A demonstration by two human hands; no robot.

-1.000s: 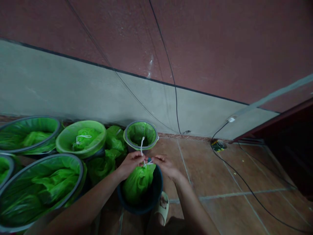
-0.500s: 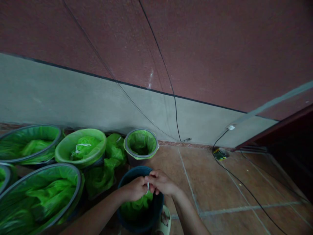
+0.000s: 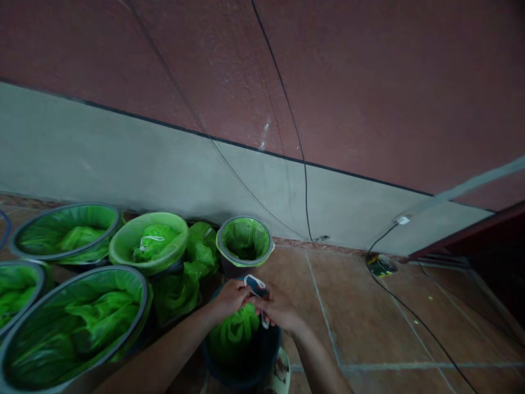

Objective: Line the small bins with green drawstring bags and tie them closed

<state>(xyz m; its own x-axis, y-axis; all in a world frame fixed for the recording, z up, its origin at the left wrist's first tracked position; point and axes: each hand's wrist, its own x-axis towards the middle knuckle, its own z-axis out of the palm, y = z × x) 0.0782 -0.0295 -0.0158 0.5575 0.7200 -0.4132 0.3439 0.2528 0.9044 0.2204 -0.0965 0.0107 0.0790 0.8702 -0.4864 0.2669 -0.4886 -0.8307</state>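
Hands meet over a dark bucket (image 3: 233, 378), left hand (image 3: 232, 296) and right hand (image 3: 279, 307) nearly touching. Fingers of both curl in narrow, closed on white drawstring (image 3: 264, 322); one loop of it stands above the knuckles, another bit shows below the right hand. Which finger pins which strand: cannot tell, overlap hides it. Green bag (image 3: 234, 331) sits inside the bucket, gathered top just under the hands, folds running up toward them. Grip is close and two-handed probably because the cord is thin and slippery, needing one side steadied against the other. Bucket likely holds the bag's bulk upright so no hand has to carry it. Bucket stands just in front of the person, beside a patterned slipper (image 3: 281, 372), presumably for easy reach with arms angled down. Behind it, near the wall, stands a small lined bin (image 3: 222, 247), liner folded over its rim, likely so the plastic won't slide in. Left of that, loose green bags (image 3: 202, 250) slump against a pale green bin (image 3: 118, 253), which has a corded bag (image 3: 155, 249) inside. Grey-rimmed bins (image 3: 144, 290) cluster further left, apparently grouped to leave the tiled floor (image 3: 369, 328) free for standing.
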